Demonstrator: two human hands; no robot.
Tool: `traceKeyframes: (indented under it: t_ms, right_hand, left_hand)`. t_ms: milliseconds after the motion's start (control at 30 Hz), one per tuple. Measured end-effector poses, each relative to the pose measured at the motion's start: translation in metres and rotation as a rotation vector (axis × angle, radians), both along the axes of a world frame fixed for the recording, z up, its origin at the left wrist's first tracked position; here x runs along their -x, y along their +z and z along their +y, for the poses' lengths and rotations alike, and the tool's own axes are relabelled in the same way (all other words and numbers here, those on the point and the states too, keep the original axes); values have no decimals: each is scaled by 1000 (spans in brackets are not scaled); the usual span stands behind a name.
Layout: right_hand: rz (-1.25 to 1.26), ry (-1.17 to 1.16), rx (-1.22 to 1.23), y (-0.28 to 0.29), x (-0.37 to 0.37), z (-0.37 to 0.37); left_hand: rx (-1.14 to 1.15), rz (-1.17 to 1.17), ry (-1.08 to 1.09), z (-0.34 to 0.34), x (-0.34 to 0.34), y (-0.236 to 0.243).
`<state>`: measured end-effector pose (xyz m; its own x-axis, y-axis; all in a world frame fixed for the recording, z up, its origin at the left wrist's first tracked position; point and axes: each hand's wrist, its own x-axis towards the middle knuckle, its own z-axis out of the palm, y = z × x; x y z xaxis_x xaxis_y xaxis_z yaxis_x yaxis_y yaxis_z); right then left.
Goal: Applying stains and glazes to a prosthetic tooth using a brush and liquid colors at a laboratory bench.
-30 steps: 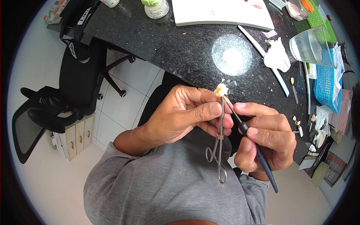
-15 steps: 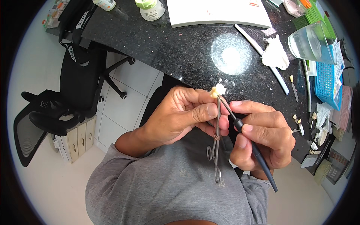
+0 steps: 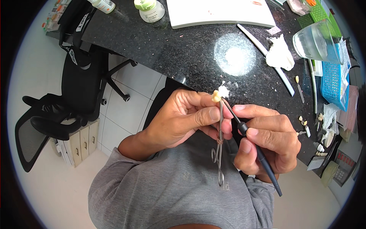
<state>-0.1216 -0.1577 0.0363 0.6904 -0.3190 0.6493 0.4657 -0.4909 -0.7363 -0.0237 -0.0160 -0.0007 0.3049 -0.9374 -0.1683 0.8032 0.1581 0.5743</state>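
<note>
My left hand (image 3: 190,116) is closed around a slim metal hemostat (image 3: 220,128), thumb and fingers near its upper end, ring handles hanging down. A small yellowish tooth-shaped crown (image 3: 216,96) sits at the jaws. Just beside the crown shows a white clump (image 3: 224,91); whether it touches the crown I cannot tell. My right hand (image 3: 270,139) grips a slim black-handled tool (image 3: 263,158) like a pen, thumb and fingers pinching it near the front. Its thin dark shaft slants up to the left, its end meeting the hemostat's tip just below the crown. The working end is too small to make out.
Speckled black countertop (image 3: 183,53) holds a white slab (image 3: 225,15), a green-lidded jar (image 3: 151,10), a white strip (image 3: 251,40), crumpled tissue (image 3: 280,53) and a glass of liquid (image 3: 314,42). A blue basket (image 3: 333,82) stands right; a black chair (image 3: 82,84) is left.
The crown and hemostat tip have shifted very slightly left and down. The black-handled tool stays at the tip, and both hands keep their grips. The view has moved a little.
</note>
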Motion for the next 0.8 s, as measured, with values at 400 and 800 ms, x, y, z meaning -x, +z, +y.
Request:
traceKeyframes:
  t_ms: [400, 800]
  right_hand:
    - [-3, 1, 25, 3, 1, -2]
    - [-7, 24, 13, 2, 1, -2]
  left_hand:
    - [29, -5, -8, -2, 0, 0]
    - [-10, 16, -12, 0, 0, 1]
